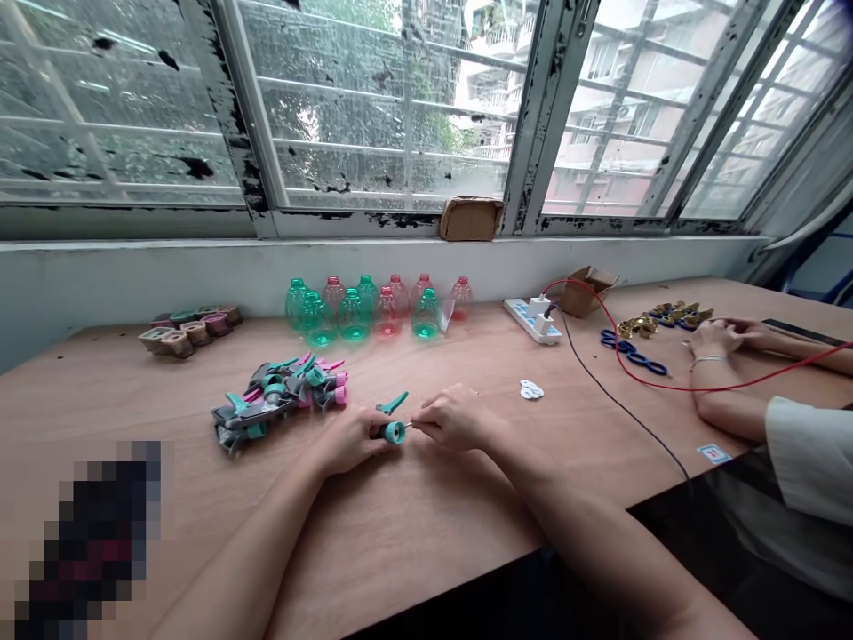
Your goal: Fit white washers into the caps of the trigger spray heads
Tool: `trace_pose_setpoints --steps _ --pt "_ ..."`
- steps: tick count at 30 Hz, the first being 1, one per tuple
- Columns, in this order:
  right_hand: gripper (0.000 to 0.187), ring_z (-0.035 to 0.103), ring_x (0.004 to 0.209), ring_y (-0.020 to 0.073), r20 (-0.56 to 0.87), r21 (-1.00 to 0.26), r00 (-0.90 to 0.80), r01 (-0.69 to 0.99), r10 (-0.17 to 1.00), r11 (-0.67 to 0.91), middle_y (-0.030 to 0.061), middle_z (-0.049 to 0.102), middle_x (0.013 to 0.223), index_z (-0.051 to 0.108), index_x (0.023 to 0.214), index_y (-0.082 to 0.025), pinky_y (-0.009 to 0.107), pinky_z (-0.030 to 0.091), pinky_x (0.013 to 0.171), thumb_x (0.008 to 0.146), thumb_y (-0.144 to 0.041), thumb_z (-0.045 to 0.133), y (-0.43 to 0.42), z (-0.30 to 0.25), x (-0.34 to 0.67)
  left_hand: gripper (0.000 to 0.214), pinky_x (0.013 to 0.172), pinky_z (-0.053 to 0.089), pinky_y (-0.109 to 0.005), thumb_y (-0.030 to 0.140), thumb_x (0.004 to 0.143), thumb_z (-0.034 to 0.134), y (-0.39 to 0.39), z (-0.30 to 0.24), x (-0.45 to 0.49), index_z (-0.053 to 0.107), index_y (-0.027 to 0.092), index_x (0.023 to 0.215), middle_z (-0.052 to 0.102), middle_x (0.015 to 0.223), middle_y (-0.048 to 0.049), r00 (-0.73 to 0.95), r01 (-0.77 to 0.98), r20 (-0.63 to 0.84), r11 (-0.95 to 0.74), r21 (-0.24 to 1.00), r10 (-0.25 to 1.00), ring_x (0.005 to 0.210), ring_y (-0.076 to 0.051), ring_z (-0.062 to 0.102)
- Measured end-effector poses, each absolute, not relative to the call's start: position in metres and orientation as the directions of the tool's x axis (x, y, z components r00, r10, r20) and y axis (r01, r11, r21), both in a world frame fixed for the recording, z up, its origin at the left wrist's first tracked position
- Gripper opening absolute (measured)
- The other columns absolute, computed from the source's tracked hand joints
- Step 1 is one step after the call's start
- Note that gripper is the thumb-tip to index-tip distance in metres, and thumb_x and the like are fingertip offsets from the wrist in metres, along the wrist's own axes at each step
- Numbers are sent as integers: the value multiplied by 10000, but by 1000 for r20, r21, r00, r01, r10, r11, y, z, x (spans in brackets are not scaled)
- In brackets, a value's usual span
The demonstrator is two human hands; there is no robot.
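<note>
My left hand (353, 437) is closed around a spray-bottle trigger head (394, 433) with a teal collar and teal lever. Its round collar opening faces towards me and slightly right. Just right of it, my right hand (454, 418) is closed in a pinch. A thin, pale stick-like piece (409, 426) juts from those fingertips and reaches close to the collar; whether it touches is too small to tell. Left of my hands lies a pile of trigger heads (276, 396) in grey, teal and pink.
Green bottles (353, 316) and pink bottles (388, 311) line the wall. Colored containers (193, 329) sit back left. A power strip (533, 320), cardboard box (586, 292), white pieces (531, 389) and cables lie rightward. A co-worker's hands (723, 336) are near blue-handled scissors (633, 353) and gold-coloured pieces.
</note>
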State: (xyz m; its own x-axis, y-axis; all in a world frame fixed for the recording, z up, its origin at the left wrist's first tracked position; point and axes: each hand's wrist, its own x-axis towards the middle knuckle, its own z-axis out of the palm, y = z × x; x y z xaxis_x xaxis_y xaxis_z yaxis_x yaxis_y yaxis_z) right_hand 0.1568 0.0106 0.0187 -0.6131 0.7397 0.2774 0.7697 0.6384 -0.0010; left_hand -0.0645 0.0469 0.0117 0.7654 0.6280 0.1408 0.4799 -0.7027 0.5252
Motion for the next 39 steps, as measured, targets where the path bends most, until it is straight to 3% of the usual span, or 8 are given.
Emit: trace_pose_setpoints --steps 7,14,21,31,39 --pt "311 568 628 98 329 -52 -613 748 718 662 -9 696 744 661 693 -214 271 173 517 920 -324 479 14 10 157 225 501 201 -192 299 791 570 50 8 -68 642 115 683 338 566 44 762 483 152 -709 513 630 549 -78 290" --pt "252 617 676 170 289 34 -391 916 874 399 45 713 826 698 834 -234 256 267 543 899 -273 458 3 5 131 192 512 209 -225 270 768 575 49 9 -66 638 142 640 510 546 7 638 645 204 -660 384 742 530 -102 387" --pt "310 626 734 147 220 -36 -528 836 820 548 11 721 886 705 849 -255 254 261 534 935 -345 422 13 10 147 233 522 235 -209 324 809 569 51 9 -69 690 135 743 502 562 17 725 563 159 -709 424 670 556 -100 394" --pt "255 579 655 102 349 -73 -635 715 689 695 -4 702 777 702 798 -232 266 186 526 927 -313 497 26 -3 156 283 527 257 -189 339 820 559 54 13 -70 687 102 735 488 578 20 777 468 182 -746 474 603 544 -82 391" --pt "236 588 670 91 392 -164 -658 638 643 753 1 713 799 728 852 -242 229 255 559 930 -304 514 33 -9 160 229 521 249 -178 310 813 571 52 18 -70 688 120 761 451 578 32 794 476 127 -738 478 595 556 -81 362"
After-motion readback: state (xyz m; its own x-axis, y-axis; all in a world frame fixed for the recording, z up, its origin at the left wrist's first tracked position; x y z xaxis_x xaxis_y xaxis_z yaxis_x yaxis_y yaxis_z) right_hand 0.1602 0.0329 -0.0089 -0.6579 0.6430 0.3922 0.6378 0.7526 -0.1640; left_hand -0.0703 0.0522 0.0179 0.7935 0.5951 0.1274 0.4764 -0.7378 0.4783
